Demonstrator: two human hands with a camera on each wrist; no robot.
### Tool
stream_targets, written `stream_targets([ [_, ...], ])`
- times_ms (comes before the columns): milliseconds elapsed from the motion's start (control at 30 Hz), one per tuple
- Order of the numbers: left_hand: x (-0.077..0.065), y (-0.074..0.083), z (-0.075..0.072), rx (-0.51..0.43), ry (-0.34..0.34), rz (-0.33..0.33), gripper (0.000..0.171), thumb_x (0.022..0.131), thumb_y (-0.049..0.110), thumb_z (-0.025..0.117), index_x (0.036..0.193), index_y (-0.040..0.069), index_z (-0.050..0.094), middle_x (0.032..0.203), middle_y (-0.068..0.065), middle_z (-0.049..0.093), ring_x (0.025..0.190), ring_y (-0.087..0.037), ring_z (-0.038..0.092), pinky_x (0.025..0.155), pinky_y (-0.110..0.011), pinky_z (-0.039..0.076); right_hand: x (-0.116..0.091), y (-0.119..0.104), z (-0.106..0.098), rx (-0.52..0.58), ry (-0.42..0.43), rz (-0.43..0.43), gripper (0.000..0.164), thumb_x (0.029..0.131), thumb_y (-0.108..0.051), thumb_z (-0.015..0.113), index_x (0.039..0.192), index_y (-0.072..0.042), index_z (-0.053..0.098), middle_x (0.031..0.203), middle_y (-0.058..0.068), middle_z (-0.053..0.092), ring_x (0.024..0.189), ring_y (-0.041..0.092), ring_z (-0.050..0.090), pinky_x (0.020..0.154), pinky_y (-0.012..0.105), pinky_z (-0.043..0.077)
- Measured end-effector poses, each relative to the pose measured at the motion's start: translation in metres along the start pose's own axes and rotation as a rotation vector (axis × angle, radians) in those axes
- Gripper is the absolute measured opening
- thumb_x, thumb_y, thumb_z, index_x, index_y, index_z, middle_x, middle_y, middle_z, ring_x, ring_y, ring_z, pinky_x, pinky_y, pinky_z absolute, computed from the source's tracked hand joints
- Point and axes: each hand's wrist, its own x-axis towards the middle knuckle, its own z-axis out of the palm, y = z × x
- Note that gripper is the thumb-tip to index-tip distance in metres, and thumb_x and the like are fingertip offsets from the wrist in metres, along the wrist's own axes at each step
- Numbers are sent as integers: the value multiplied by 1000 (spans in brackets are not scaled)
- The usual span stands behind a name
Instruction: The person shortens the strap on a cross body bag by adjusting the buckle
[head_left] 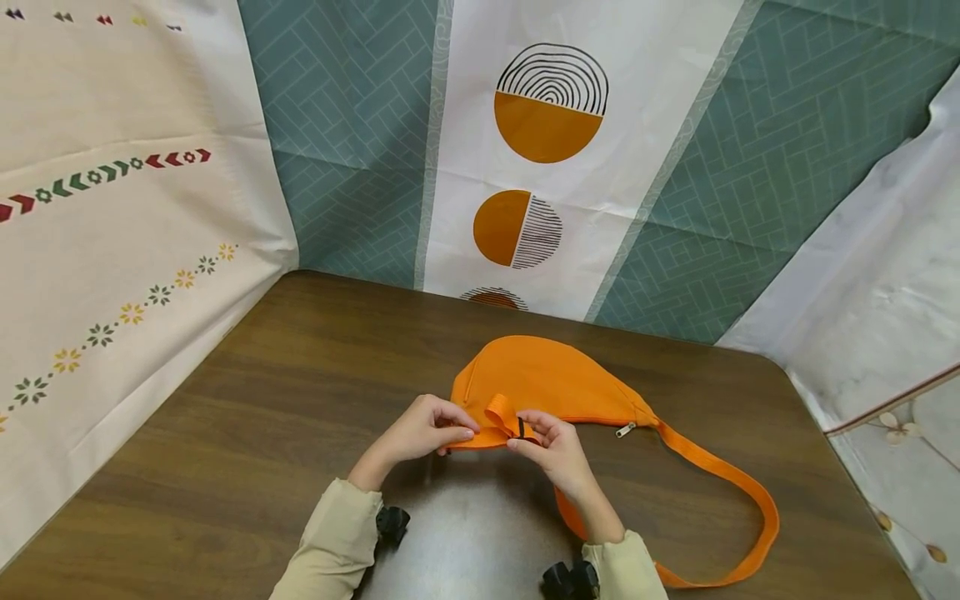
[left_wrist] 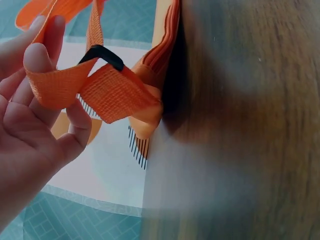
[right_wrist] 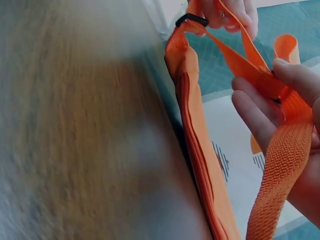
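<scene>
The bag (head_left: 558,379) lies at 12 o'clock from the right hand (head_left: 561,458), which pinches the strap (head_left: 771,527) at a slider (head_left: 521,428) while the left hand (head_left: 423,432), set apart, grips another stretch; slack at 4 o'clock could drag and twist it if either grip loosens.

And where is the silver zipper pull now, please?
In the head view, the zipper pull is right of the right hand, at the lower edge of the orange bag, near its strap.

A brown wood-grain table (head_left: 225,417) carries 1 orange bag (head_left: 551,379) and its looping strap (head_left: 771,525).
</scene>
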Motion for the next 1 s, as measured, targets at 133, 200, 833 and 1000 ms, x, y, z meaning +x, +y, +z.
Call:
stream_targets([
  [133,0,-1,0,35,21,7,12,81,4,64,88,-4,69,67,-8,62,45,-13,44,45,-25,43,0,0,-2,-68,-60,-7,34,78,-2,67,107,13,54,97,21,60,78,20,59,71,24,49],
  [200,-1,-1,-1,46,30,10,12,81,4,65,88,-4,69,70,-9,63,47,-10,44,46,-22,43,0,0,-3,-83,-78,-7,34,79,-3,67,106,12,55,96,21,61,76,19,60,71,25,49],
  [833,-11,-7,-22,60,49,30,10,79,1,65,86,-5,69,80,-10,67,64,-11,56,57,-23,47,-3,-1,-13,-126,-42,-40,36,78,-1,67,108,14,54,97,23,60,74,15,56,67,22,49],
  [1000,-12,-9,-23,36,43,22,10,79,2,65,86,-4,69,81,-8,67,67,-12,57,61,-24,48,-4,-2,-12,-105,-48,-36,35,78,1,66,107,15,53,97,24,59,75,16,56,68,21,49],
])
